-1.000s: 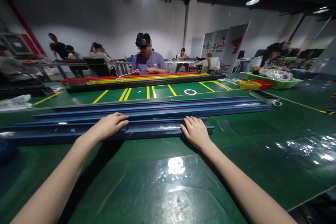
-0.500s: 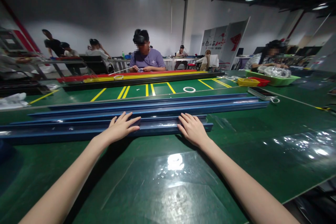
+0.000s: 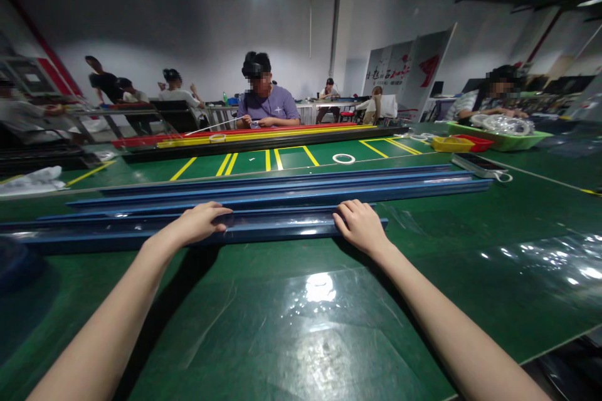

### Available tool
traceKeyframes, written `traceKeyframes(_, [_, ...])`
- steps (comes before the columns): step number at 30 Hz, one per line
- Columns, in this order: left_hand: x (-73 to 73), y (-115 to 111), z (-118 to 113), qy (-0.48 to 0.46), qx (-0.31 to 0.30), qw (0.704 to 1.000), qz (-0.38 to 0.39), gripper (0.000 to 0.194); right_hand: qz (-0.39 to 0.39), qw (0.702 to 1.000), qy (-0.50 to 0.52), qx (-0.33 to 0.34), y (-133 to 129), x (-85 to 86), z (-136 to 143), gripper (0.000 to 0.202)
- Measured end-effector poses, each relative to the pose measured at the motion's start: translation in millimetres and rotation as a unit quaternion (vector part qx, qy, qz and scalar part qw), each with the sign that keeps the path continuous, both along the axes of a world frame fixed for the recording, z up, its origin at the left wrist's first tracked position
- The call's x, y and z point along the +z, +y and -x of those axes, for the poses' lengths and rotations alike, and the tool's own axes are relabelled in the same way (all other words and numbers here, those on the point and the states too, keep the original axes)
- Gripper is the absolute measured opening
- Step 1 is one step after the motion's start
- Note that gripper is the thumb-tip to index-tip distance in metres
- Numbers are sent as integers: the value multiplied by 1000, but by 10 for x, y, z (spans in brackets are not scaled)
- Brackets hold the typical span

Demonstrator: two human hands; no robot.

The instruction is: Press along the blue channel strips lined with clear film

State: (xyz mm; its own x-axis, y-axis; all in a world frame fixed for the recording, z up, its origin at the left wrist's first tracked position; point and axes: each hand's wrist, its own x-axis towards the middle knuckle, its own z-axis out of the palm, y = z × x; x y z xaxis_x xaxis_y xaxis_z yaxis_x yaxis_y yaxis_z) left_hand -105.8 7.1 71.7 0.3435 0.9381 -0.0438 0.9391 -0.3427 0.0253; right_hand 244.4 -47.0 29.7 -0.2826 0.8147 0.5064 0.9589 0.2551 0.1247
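Observation:
Long blue channels lie side by side across the green table (image 3: 282, 313). My left hand (image 3: 200, 223) is curled over the nearest blue channel (image 3: 282, 229), its thumb on the near wall and its fingers reaching across. Near that channel's right end, my right hand (image 3: 361, 224) grips it in the same way, fingers bent over the top. Behind it rest further blue channels (image 3: 291, 195), which neither hand holds. A clear plastic sheet (image 3: 301, 332) lies flat between my forearms.
Beyond the channels are a white ring (image 3: 343, 159), a phone-like device (image 3: 475, 165), a yellow tray (image 3: 451, 145) and a green basket (image 3: 505, 138) with clear coils. A person in purple (image 3: 268, 106) sits behind red, yellow and black strips (image 3: 282, 138).
Both hands have gone from spread fingers to curled ones around the near channel. My left hand has shifted left along it. The view has moved slightly.

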Motion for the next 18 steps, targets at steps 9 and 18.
traceKeyframes(9, [-258, -171, -606, -68, -99, 990, -74, 54, -13, 1000, -15, 13, 22, -36, -17, 33])
traceKeyframes(18, [-270, -110, -468, -41, -54, 997, -24, 51, -6, 999, -5, 39, 2, -27, 18, 35])
